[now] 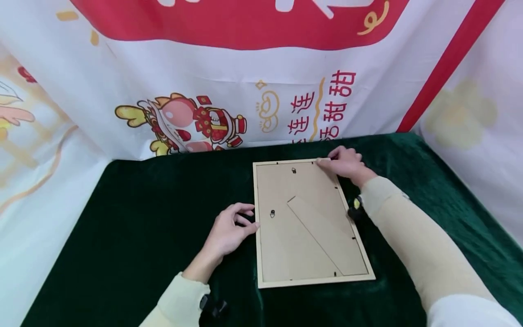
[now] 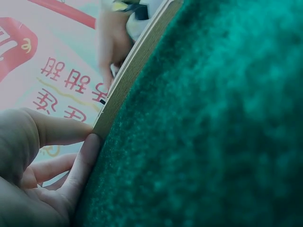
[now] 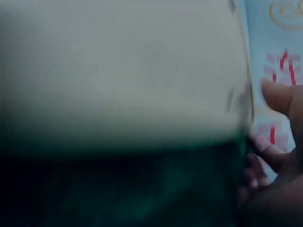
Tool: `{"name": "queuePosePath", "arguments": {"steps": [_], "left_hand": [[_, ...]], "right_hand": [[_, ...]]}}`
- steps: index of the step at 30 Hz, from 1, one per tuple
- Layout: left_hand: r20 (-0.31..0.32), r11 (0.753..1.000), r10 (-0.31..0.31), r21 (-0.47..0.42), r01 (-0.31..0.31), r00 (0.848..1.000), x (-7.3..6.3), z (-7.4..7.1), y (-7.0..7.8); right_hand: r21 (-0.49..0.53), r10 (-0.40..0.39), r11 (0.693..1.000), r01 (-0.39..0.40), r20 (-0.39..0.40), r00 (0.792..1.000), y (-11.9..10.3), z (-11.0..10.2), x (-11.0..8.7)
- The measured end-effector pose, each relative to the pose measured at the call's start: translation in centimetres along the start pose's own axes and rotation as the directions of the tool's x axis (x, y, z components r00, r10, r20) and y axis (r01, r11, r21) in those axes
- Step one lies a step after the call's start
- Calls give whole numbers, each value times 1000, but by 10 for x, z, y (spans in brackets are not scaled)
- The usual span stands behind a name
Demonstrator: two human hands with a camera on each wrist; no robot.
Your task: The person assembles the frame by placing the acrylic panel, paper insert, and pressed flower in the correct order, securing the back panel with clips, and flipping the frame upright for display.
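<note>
A light wooden picture frame (image 1: 310, 236) lies back side up on the green cloth, its stand flap (image 1: 318, 240) flush with the backing board. At its left edge, my left hand (image 1: 229, 229) pinches the wooden side with thumb and fingertips, which meet on the rim in the left wrist view. My right hand (image 1: 345, 161) is at the far right corner. Its thumb overlaps the corner in the head view, while the other fingers curl beyond the far edge. In the blurred right wrist view, the thumb (image 3: 279, 97) appears off the rim; I cannot tell whether this hand grips the frame.
Two small metal hangers (image 1: 272, 213) and several dark tabs (image 1: 353, 238) are on the frame's back. Dark green velvet cloth (image 1: 163, 236) covers the table. Behind it hangs a white and red printed banner (image 1: 229, 63).
</note>
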State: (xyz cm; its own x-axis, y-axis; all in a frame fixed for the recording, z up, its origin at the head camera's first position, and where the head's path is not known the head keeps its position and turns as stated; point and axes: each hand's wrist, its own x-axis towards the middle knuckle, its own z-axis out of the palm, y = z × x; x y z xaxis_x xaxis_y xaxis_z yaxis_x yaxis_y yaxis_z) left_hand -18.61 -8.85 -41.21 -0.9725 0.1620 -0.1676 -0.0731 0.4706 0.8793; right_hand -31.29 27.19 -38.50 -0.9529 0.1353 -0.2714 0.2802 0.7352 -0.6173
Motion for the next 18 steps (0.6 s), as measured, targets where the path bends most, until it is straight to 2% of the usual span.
{"name": "queuePosePath", "arguments": {"steps": [2, 5, 7, 11, 15, 18], "left_hand": [[-3, 1000, -7, -9, 7, 1000, -2, 2, -3], [-17, 1000, -6, -16, 5, 1000, -1, 1, -2], [-4, 1000, -15, -16, 14, 1000, -1, 1, -1], [10, 999, -28, -23, 29, 1000, -1, 2, -2], [-1, 999, -31, -26, 31, 1000, -2, 3, -3], [2, 999, -35, -18, 35, 999, -1, 3, -3]], "right_hand": [[47, -6, 999, 7, -31, 999, 18, -2, -4], [159, -17, 987, 33, -105, 994, 34, -6, -10], [200, -29, 978, 56, -134, 991, 36, -7, -15], [209, -65, 973, 97, -158, 985, 33, -12, -33], [273, -40, 961, 52, -48, 998, 39, -18, -53], [394, -32, 919, 8, 54, 998, 53, -21, -64]]}}
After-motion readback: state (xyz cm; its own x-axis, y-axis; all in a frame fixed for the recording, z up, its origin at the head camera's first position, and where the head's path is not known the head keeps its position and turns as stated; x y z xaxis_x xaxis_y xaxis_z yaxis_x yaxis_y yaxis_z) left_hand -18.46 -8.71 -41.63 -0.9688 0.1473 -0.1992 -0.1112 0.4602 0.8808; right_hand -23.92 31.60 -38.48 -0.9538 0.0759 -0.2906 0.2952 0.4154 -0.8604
